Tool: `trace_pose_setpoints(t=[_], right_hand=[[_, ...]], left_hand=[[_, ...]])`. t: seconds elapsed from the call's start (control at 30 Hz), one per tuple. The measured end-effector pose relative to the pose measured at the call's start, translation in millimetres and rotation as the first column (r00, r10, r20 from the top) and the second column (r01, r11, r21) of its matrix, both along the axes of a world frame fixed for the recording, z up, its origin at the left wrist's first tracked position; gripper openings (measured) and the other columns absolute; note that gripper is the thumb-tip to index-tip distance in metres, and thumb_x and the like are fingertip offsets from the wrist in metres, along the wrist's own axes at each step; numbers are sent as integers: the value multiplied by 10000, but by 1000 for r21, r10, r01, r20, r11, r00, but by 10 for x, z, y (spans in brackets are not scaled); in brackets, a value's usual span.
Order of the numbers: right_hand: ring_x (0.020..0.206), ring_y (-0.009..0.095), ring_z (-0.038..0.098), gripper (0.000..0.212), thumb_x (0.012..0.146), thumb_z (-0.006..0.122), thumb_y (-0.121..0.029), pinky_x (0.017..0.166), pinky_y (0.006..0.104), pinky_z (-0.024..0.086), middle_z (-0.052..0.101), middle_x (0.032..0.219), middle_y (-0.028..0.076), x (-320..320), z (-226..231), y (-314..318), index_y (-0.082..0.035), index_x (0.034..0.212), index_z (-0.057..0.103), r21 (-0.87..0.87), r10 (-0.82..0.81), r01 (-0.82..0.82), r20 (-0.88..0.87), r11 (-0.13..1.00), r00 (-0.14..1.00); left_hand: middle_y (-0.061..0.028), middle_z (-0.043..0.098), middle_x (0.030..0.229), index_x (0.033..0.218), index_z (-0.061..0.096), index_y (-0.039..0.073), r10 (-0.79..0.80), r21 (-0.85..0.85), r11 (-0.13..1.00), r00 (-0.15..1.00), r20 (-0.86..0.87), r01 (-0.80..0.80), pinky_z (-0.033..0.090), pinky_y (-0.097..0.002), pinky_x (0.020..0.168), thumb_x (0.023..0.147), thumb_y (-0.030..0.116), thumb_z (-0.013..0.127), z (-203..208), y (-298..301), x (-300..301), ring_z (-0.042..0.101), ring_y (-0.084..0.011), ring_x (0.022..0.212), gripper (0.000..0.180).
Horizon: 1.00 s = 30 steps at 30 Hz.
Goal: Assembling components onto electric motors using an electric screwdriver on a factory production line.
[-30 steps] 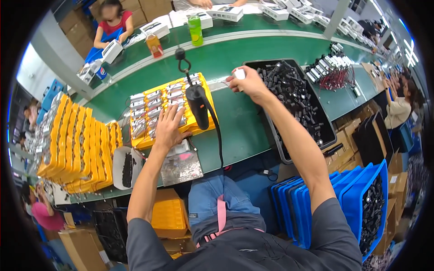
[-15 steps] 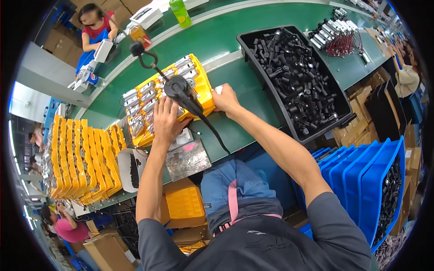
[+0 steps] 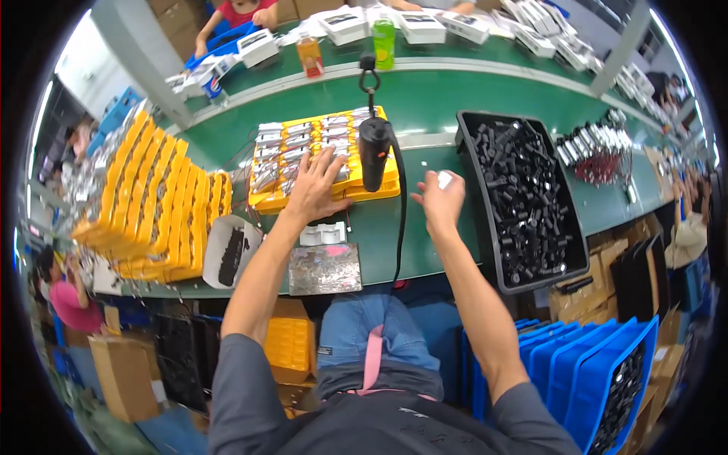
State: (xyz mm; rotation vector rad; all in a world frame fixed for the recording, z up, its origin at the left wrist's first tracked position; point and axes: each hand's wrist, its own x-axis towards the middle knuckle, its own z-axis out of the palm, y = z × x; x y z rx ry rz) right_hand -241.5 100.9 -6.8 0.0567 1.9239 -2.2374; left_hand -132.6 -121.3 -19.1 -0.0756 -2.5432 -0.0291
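Observation:
My left hand [image 3: 318, 188] lies with spread fingers on the front edge of a yellow tray [image 3: 393, 180], over rows of silver cylindrical parts with thin wires [image 3: 296, 140]. Off to the right of the tray, above the green bench, my right hand [image 3: 443, 201] is closed around a small white piece [image 3: 444, 180], whose kind I cannot make out. Between the hands hangs a black corded electric screwdriver [image 3: 374, 155], its tip hidden from me. Just below the left hand sit a white block with hollows [image 3: 323, 233] and a stained metal plate [image 3: 326, 271].
A black bin [image 3: 503, 258] of black plastic parts stands right of my right hand. Stacked yellow trays [image 3: 163, 205] and a white container [image 3: 216, 254] stand left. Blue bins [image 3: 580, 364] sit lower right. Bottles [image 3: 384, 45] and white boxes [image 3: 345, 26] line the far side, where co-workers sit.
My right hand has left the yellow tray's right edge and moved right with the white piece. My left hand stays on the tray. The head view has shifted, and the hanging screwdriver appears more upright.

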Motion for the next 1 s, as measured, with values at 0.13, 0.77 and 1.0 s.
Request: trace_pose_setpoints(t=[0.13, 0.77, 1.0], right_hand=[[737, 157, 591, 333, 894, 576, -127, 561, 284, 524, 557, 878, 108, 116, 128, 313, 26, 1135, 403, -39, -24, 20, -114, 999, 993], [924, 157, 559, 240, 887, 589, -127, 795, 282, 461, 573, 991, 34, -604, -736, -680, -28, 1098, 531, -91, 287, -308, -188, 947, 939], [899, 173, 571, 285, 891, 586, -185, 779, 300, 460, 581, 986, 74, -644, -880, -573, -8, 1103, 513, 88, 248, -235, -211, 968, 945]], left_hand=[[-233, 522, 1202, 1207, 479, -26, 449, 201, 892, 843, -297, -404, 373, -490, 974, 723, 272, 691, 62, -189, 123, 492, -400, 1121, 607], [-249, 546, 1246, 1173, 565, -84, 569, 545, 71, 483, 666, -835, 402, -388, 980, 792, 581, 488, -133, -1156, 367, 527, -369, 1167, 770], [-256, 544, 1245, 1182, 566, -71, 514, 507, 111, 486, 707, -855, 405, -386, 983, 797, 558, 485, -43, -1049, 450, 527, -365, 1170, 742]])
